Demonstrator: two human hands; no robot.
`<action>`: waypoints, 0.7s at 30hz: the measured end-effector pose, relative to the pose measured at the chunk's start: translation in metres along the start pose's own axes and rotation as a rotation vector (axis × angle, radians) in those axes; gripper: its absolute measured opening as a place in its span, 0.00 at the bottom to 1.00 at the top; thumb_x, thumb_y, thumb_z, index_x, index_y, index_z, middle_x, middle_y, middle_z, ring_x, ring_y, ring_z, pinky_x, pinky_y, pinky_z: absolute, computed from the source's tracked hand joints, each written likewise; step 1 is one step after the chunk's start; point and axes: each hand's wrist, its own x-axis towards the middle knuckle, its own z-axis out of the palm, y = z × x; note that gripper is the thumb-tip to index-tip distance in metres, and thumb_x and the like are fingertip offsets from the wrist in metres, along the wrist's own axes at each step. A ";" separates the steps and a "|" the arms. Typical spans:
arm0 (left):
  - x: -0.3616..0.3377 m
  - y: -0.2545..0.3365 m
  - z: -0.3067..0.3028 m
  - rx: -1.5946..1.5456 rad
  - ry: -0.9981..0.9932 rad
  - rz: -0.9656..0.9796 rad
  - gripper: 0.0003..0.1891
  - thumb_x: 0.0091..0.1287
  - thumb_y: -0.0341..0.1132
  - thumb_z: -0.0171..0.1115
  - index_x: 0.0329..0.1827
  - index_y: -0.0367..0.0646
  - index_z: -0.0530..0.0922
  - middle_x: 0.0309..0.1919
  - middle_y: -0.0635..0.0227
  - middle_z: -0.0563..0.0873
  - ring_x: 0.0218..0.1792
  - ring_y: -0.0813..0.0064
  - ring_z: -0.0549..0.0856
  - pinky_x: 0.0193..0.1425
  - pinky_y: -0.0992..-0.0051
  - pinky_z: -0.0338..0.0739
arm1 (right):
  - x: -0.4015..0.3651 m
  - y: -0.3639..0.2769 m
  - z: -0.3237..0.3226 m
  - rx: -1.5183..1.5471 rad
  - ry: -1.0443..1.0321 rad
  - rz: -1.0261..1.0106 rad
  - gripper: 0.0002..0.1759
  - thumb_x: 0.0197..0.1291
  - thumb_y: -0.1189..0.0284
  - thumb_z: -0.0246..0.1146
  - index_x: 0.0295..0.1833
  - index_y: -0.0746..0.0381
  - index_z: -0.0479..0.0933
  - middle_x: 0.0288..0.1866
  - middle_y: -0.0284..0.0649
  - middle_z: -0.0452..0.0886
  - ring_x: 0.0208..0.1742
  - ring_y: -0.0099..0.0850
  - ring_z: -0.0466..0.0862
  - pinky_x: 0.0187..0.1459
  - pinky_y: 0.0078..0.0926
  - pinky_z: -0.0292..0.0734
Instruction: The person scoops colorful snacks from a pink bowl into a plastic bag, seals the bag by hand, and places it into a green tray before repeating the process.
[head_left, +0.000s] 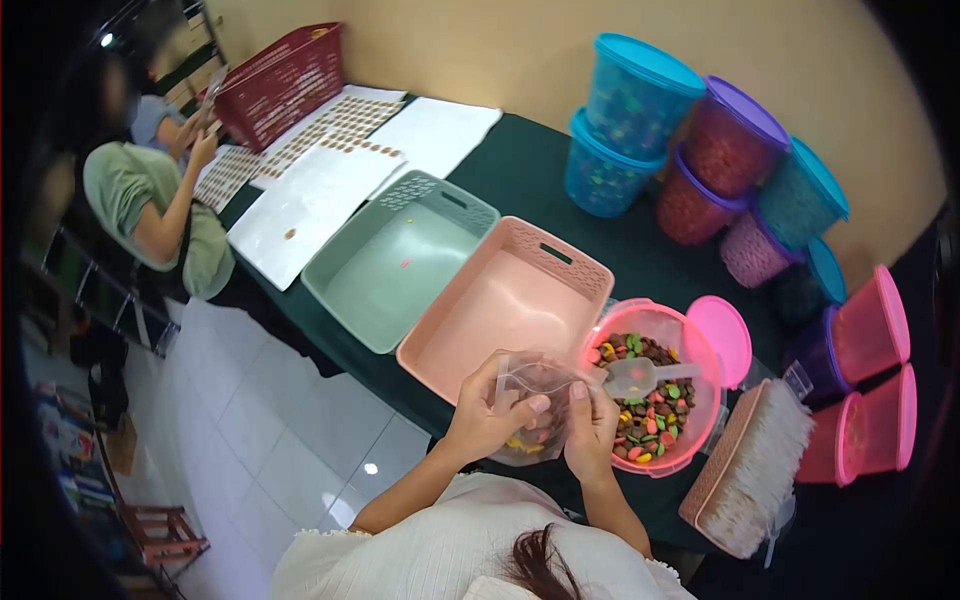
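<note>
Between both hands is a clear plastic bag [540, 405] with brown and yellow pieces inside. My left hand [492, 415] pinches the bag's left upper edge, thumb pressed to the fingers. On its right edge, my right hand [592, 425] grips the plastic with thumb and fingers together. Just right of the hands stands a pink tub [708, 400] of brown, green, red and yellow pieces. A clear scoop [632, 378] lies on top of them. The pink basket tray [500, 310] lies beyond the hands.
A green tray [390, 260] adjoins the pink one. Stacked lidded tubs [640, 95] stand along the wall. A pink basket [750, 470] of clear packets is at the right, and a pink lid [722, 340] behind the tub. People [155, 200] stand near a red basket [280, 90].
</note>
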 end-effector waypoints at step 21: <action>0.010 0.022 -0.094 0.392 0.229 0.276 0.06 0.60 0.27 0.55 0.33 0.32 0.76 0.26 0.67 0.79 0.25 0.82 0.77 0.31 0.82 0.71 | 0.059 0.039 0.079 0.017 -0.190 -0.128 0.05 0.58 0.77 0.54 0.35 0.68 0.73 0.31 0.35 0.74 0.32 0.19 0.73 0.34 0.15 0.68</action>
